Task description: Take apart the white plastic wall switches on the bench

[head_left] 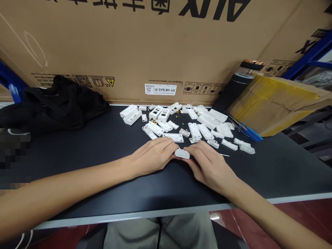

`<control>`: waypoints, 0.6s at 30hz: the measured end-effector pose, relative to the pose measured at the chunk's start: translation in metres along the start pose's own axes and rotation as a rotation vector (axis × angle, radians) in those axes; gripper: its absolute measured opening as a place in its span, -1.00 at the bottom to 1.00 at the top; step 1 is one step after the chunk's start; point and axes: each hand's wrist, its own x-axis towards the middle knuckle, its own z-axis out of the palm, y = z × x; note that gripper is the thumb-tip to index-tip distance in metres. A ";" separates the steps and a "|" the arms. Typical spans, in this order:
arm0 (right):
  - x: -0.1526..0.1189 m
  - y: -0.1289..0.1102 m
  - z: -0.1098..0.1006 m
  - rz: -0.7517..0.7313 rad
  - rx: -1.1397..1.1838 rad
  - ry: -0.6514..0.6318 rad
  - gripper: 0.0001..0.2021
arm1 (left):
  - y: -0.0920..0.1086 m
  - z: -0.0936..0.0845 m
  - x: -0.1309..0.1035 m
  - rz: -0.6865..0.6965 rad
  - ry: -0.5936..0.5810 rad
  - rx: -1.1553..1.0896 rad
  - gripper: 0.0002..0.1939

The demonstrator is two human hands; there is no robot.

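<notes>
A small white plastic piece [182, 153] is held end-on between my two hands, just above the dark table [109, 193]. My left hand [155, 154] pinches its left side with thumb and fingers. On its right side, the fingertips of my right hand [210, 164] close round it. Beyond my hands lie several white plastic parts: flat plates [155, 128], housings with dark slots [164, 114], plain covers [208, 121] and small clear-white pieces [247, 148]. My fingers hide part of the held piece.
A large cardboard box [129, 45] stands along the back. Black cloth [62, 103] lies at the left. A black cylinder [234, 86], a taped carton [275, 103] and a blue tool [251, 133] are at the right. The table's front edge [145, 216] runs near my lap.
</notes>
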 end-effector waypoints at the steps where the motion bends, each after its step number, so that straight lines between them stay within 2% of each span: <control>1: 0.001 0.001 0.001 0.004 0.027 -0.004 -0.87 | 0.000 0.000 0.000 -0.001 -0.004 0.009 -0.73; 6: 0.003 0.003 0.003 0.050 0.137 -0.012 -0.89 | 0.000 -0.001 0.001 -0.010 -0.012 0.004 -0.70; 11: 0.003 0.008 0.002 0.085 0.154 -0.067 -0.90 | 0.000 0.000 0.001 -0.098 -0.107 -0.059 -0.74; 14: 0.012 0.013 -0.005 0.146 0.154 -0.200 -0.88 | 0.000 0.000 0.002 -0.178 -0.131 -0.093 -0.76; 18: 0.039 0.024 -0.018 0.144 0.092 -0.479 -0.88 | -0.008 -0.002 0.003 -0.225 -0.079 -0.040 -0.77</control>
